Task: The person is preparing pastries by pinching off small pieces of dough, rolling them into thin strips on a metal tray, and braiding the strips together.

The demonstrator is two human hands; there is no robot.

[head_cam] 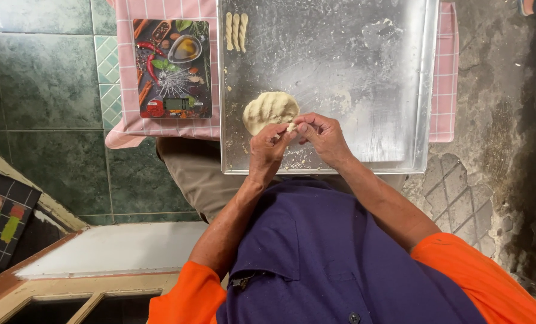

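Over the near edge of a metal tray (400, 90), both hands meet around a small piece of dough (291, 127). Pinching it from one side are the fingertips of the left hand (268, 149), and the right hand (323, 135) pinches it from the other, so the piece sits squeezed between the two. Just beyond the hands, touching the small piece or nearly so, a larger lump of dough (270, 110) lies on the tray. Three twisted dough sticks (236, 31) lie side by side at the tray's far left corner, well apart from the hands. Flour dusts the tray. Left of the tray, a kitchen scale (172, 69) printed with spices and vegetables rests on a pink checked cloth (124, 72).
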